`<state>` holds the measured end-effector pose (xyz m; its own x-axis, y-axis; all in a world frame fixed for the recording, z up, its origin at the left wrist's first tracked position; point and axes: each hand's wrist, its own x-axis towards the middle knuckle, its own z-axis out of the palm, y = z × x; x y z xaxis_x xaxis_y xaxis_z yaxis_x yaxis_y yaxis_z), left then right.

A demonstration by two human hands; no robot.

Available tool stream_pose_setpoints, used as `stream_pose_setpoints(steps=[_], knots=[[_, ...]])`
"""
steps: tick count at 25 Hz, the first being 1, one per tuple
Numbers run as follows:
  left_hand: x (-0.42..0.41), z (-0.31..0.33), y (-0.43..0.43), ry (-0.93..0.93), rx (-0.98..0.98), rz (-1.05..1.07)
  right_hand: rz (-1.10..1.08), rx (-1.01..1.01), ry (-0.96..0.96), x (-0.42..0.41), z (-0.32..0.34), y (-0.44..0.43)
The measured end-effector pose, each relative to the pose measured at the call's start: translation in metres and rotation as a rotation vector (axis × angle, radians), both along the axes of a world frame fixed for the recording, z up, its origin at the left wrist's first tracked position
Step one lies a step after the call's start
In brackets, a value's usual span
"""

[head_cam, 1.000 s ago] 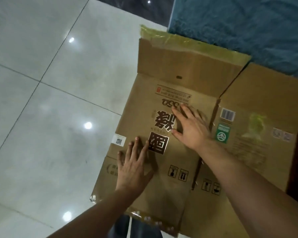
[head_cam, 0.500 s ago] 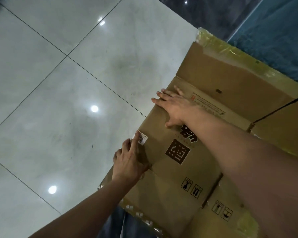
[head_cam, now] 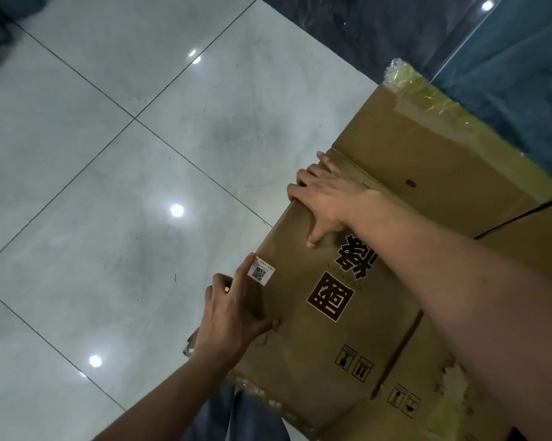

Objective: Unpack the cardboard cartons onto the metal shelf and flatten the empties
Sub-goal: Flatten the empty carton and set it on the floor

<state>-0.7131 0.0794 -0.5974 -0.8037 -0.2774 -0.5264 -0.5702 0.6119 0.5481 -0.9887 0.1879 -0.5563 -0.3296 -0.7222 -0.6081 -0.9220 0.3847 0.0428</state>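
Note:
A flattened brown cardboard carton point(head_cam: 395, 329) lies on the tiled floor, with black printed characters, a white QR sticker point(head_cam: 261, 272) and yellowish tape on its flaps. Both hands are at its left edge. My left hand point(head_cam: 233, 316) holds that edge just below the sticker, thumb on top of the panel, index finger lying along the edge and the other fingers curled beside it. Further up the same edge, my right hand point(head_cam: 324, 198) has its fingers hooked over the edge and its thumb spread on the panel.
Glossy pale floor tiles point(head_cam: 125, 218) stretch to the left. A dark strip of floor point(head_cam: 379, 30) and a teal fabric surface point(head_cam: 522, 78) lie beyond the carton at top right. My jeans-clad legs point(head_cam: 236, 415) show at the bottom.
Both hands slid left from the middle of the printed panel to the carton's left edge, where they now hold it. The view has swung left over the floor.

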Motion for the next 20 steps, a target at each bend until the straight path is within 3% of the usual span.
stream_pose_setpoints(steps=[7,15,20], knots=[[-0.015,0.083,-0.025,0.147,-0.134,-0.160,-0.119,-0.112,-0.025,-0.007,0.102,0.030],[-0.048,0.187,-0.024,0.265,-0.283,-0.381,-0.318,-0.317,0.187,0.027,0.213,0.104],[-0.071,0.239,-0.002,0.351,-0.131,-0.448,-0.610,-0.410,0.222,0.059,0.271,0.161]])
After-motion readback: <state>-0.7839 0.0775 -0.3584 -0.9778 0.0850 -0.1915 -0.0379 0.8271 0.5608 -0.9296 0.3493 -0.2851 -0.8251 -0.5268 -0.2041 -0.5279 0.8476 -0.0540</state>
